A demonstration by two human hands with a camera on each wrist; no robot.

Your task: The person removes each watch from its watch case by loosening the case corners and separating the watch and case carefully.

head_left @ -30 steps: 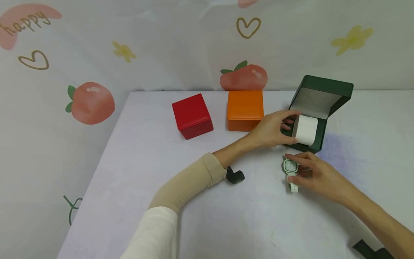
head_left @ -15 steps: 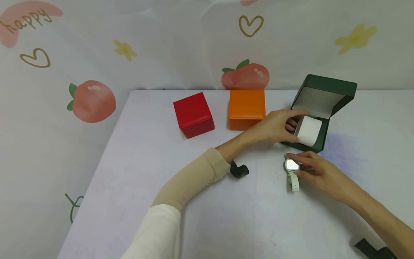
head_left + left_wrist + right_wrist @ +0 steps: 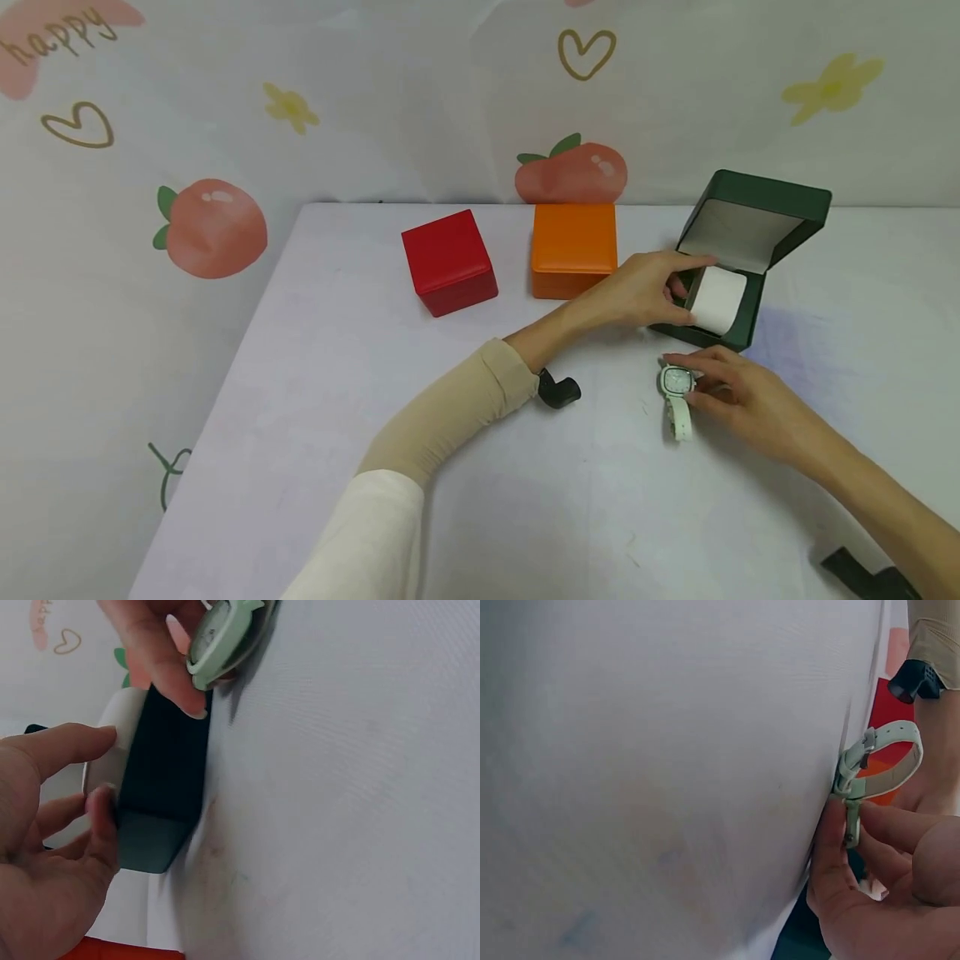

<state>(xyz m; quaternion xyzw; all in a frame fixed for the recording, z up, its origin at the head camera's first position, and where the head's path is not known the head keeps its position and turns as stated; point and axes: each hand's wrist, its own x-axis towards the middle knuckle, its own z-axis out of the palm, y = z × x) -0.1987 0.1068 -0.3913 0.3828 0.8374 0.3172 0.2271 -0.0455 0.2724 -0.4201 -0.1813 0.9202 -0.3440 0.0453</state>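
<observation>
A dark green watch box [image 3: 738,337] stands with its lid [image 3: 780,196] raised, at the right of the head view. Inside it sits a white watch cushion [image 3: 720,302]. My left hand [image 3: 645,287] holds the cushion by its left side, thumb at the near end and fingers at the far end; the left wrist view shows this grip [image 3: 56,817] too. Just in front of the box, my right hand [image 3: 742,400] pinches a pale green wristwatch [image 3: 678,382] by its case. The strap is buckled into a loop [image 3: 889,761], seen in the right wrist view.
A red box [image 3: 450,262] and an orange box [image 3: 574,250], both with lids down, stand left of the green one on the white table [image 3: 315,400]. Behind the table hangs a printed backdrop [image 3: 420,100]. Black wrist devices [image 3: 558,390] sit on the arms.
My right thumb has shifted from the strap up to the watch's case. The cushion has turned slightly within my left hand. The head view has moved a little.
</observation>
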